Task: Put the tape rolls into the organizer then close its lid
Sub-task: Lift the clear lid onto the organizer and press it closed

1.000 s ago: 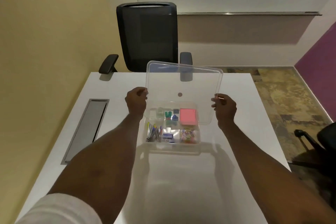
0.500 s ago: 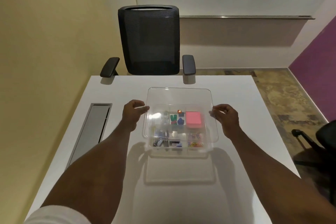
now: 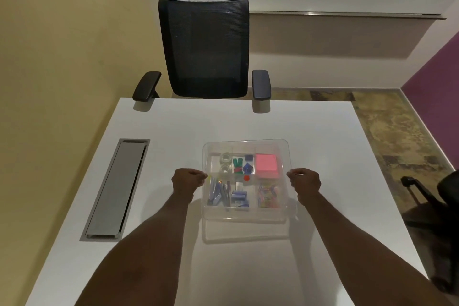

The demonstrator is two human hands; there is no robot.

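Note:
A clear plastic organizer (image 3: 248, 216) stands in the middle of the white table. Its clear lid (image 3: 246, 144) lies flat over it, held at both side edges. My left hand (image 3: 188, 181) grips the lid's left edge and my right hand (image 3: 305, 181) grips its right edge. Through the lid I see two clear tape rolls (image 3: 225, 163) in the back left compartment. A pink sticky-note pad (image 3: 267, 168) sits in the back right one. Clips, pins and staplers fill the others.
A black mesh office chair (image 3: 206, 47) stands at the table's far edge. A grey cable hatch (image 3: 116, 189) is set into the table on the left. Part of another black chair (image 3: 437, 196) is at the right, off the table.
The lid was upright behind the organizer a second ago. Both hands have brought it down and towards me until it lies flat over the organizer.

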